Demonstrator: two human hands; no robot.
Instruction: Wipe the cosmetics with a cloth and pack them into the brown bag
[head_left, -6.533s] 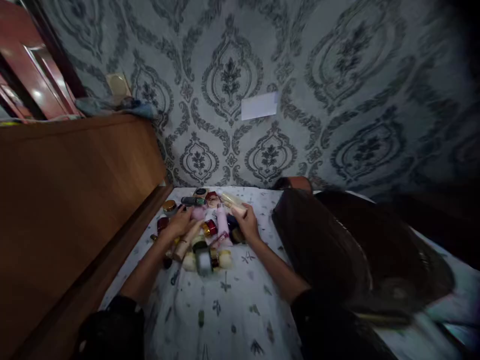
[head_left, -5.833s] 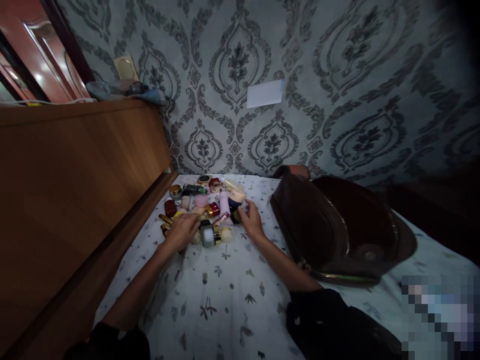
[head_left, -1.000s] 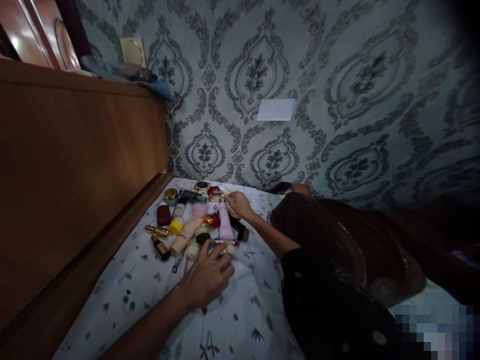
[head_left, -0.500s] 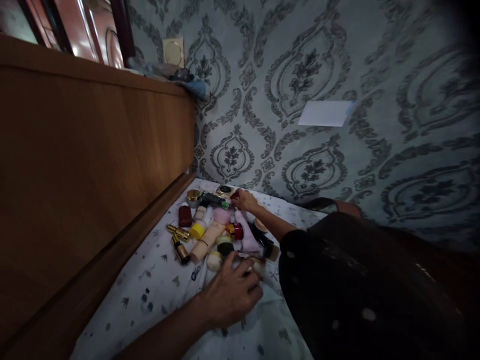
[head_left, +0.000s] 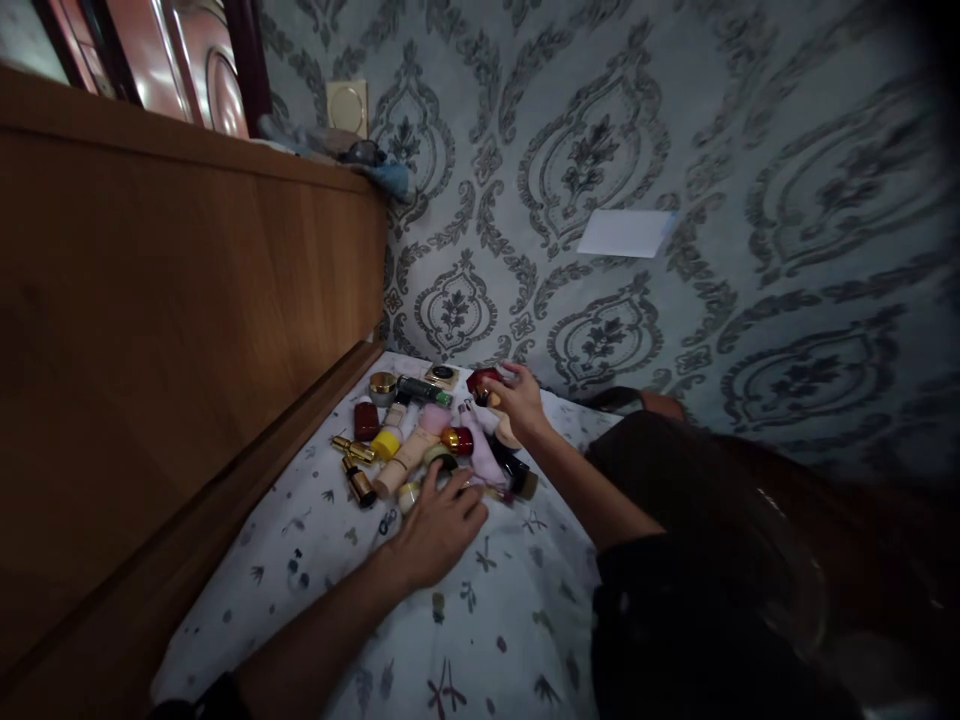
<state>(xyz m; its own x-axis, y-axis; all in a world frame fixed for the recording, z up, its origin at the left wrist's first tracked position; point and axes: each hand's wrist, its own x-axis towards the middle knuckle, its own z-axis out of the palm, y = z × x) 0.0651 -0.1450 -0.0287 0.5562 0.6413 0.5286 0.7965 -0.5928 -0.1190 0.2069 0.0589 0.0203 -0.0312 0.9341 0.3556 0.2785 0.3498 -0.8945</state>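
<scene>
Bottles, jars and tubes lie bunched on a white patterned sheet (head_left: 465,610). Over their near edge my left hand (head_left: 442,525) rests with its fingers spread, close to a small jar with a pale lid (head_left: 409,497). At the far right of the bunch, my right hand (head_left: 517,400) has its thumb and fingers apart beside a dark red item (head_left: 482,380); whether they touch is unclear. Between the hands are a red jar with a gold band (head_left: 457,440) and a pink tube (head_left: 484,455). A beige tube (head_left: 405,462) and a yellow-lidded jar (head_left: 386,443) lie further left.
A wooden panel (head_left: 225,280) runs along the left, with a blue cloth (head_left: 390,180) on its top. Behind the sheet rises a patterned wall (head_left: 480,270) bearing a white card (head_left: 626,232). A dark bag-like object (head_left: 675,480) is at the right.
My right hand has shifted right and its fingers have spread, with the dark red item now showing more. My left hand has moved slightly up and left in view.
</scene>
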